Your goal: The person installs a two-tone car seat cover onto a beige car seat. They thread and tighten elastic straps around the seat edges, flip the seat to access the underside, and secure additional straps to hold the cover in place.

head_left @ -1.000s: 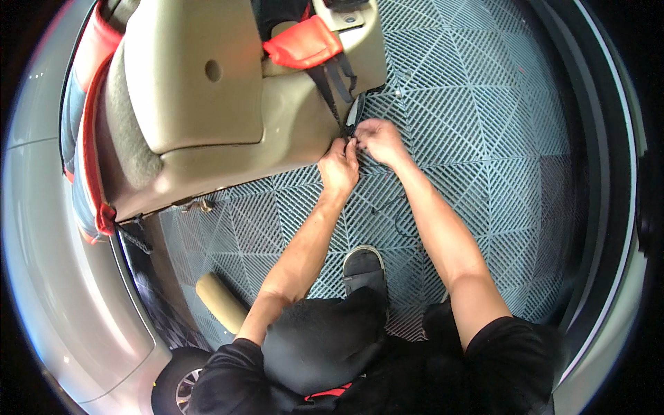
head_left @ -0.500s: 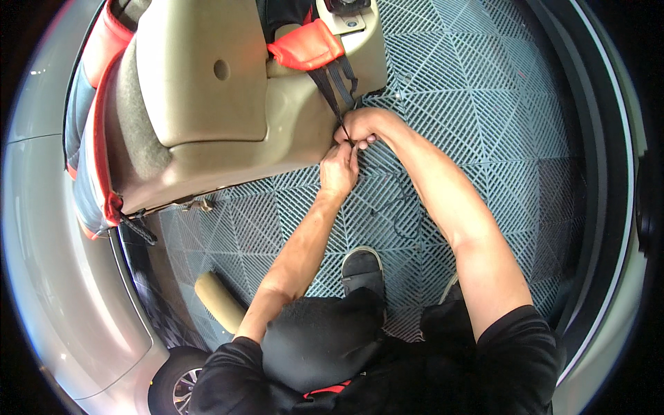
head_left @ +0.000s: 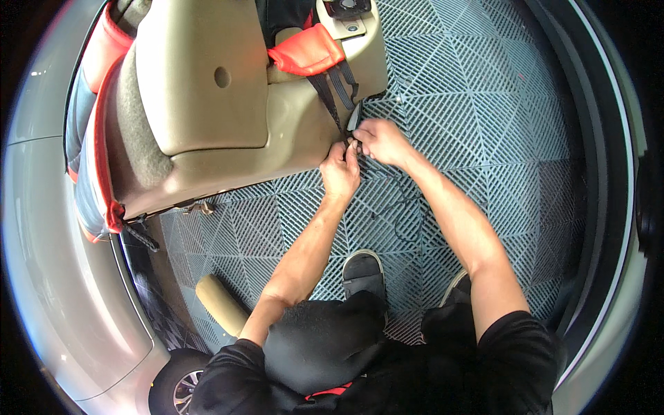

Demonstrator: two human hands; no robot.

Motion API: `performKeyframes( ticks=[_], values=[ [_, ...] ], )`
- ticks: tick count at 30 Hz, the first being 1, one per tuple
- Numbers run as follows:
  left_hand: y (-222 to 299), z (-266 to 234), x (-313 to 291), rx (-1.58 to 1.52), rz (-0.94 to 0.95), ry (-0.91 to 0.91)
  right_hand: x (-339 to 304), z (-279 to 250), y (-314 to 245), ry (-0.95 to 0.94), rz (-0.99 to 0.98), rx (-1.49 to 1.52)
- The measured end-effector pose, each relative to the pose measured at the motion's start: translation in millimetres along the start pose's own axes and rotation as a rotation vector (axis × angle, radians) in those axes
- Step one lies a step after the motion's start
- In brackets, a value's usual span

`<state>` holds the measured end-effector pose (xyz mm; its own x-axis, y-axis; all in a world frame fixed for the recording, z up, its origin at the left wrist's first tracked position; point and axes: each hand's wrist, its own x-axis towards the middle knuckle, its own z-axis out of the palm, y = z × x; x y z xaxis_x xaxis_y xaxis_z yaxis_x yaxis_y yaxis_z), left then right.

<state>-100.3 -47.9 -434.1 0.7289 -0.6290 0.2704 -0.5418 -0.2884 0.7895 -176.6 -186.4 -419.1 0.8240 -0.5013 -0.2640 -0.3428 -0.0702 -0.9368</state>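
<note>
A beige car seat [head_left: 200,76] with a rounded plastic back fills the upper left. From a red leather-like cover [head_left: 308,50] on its right side, a black strap [head_left: 324,92] runs down to my hands. My left hand [head_left: 340,174] pinches the strap's lower end between thumb and fingers, beside the seat's lower corner. Close against it, my right hand [head_left: 382,142] has its fingers closed at the same spot; what they hold is too small to make out. A narrow grey piece [head_left: 355,116] shows just above my right fingers.
The floor has grey-blue slatted tiles [head_left: 456,124], with a thin black cord [head_left: 401,211] lying below my hands. A tan cylindrical cushion [head_left: 220,303] lies at lower left, near a car wheel [head_left: 185,389]. Silver car bodywork [head_left: 62,228] borders the left.
My right hand has turned and shifted slightly right, so its fingertips and the narrow grey piece now show. My left hand stays nearly in place on the strap.
</note>
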Motion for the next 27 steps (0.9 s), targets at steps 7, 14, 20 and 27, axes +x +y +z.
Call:
performKeyframes(
  ticks=[7, 14, 20, 27],
  values=[
    [17, -1, 3, -0.091, -0.056, -0.088, -18, 17, 21, 0.223, -0.122, 0.107],
    [11, -5, 4, 0.018, -0.024, -0.121, -39, -30, -70, -0.084, -0.283, 0.919],
    [6, -2, 2, 0.005, -0.048, -0.107, -41, -22, -112, -0.026, -0.345, 1.247],
    [17, -6, 3, -0.125, -0.265, -0.182, -81, 41, -22, -0.048, -0.123, 1.286]
  ],
)
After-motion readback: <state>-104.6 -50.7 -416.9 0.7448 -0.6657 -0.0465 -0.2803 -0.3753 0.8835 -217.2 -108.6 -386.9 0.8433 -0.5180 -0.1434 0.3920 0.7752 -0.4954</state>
